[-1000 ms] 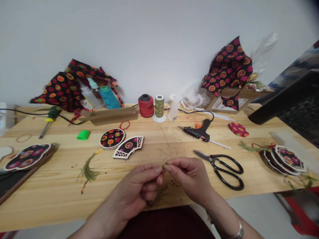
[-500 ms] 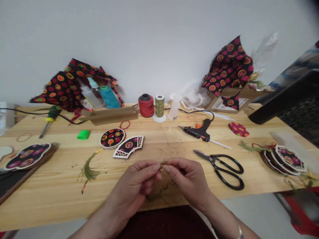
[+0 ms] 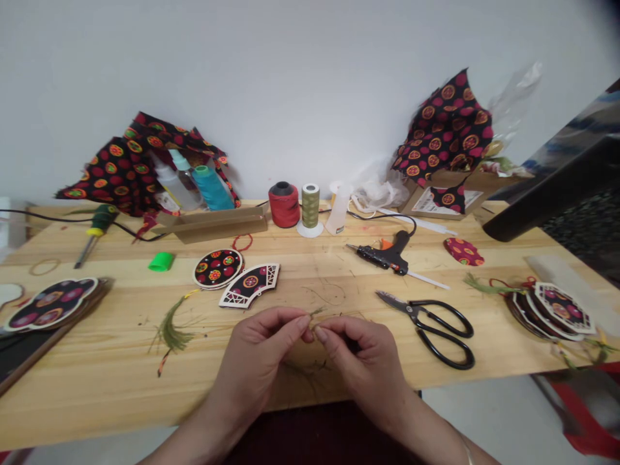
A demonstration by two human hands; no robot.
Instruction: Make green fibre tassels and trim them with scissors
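Observation:
Near the front edge of the wooden table, my left hand [image 3: 261,352] and my right hand [image 3: 365,358] meet fingertip to fingertip. Both are closed in a pinch on a small bunch of olive-green thread [image 3: 317,312]; a few strands stick up between the fingers, and the rest is hidden. Dark loose strands lie beneath the hands. A fan-shaped fabric piece with a pale cut-out frame [image 3: 250,285] lies just beyond my left hand, touching or overlapping a round framed piece [image 3: 217,268]. Black-handled scissors [image 3: 426,326] rest to the right of my right hand.
A green tassel [image 3: 173,330] lies at left. Beyond stand a red thread spool [image 3: 284,205] and an olive thread spool [image 3: 310,206]. A black glue gun [image 3: 387,255] lies behind the scissors. Stacked framed pieces [image 3: 564,310] sit at right, a screwdriver [image 3: 94,234] at far left.
My fingertips have shifted slightly, and more of the olive-green strands show above them. My right hand has drawn back a little, tilting toward me. Things on the table have stayed put.

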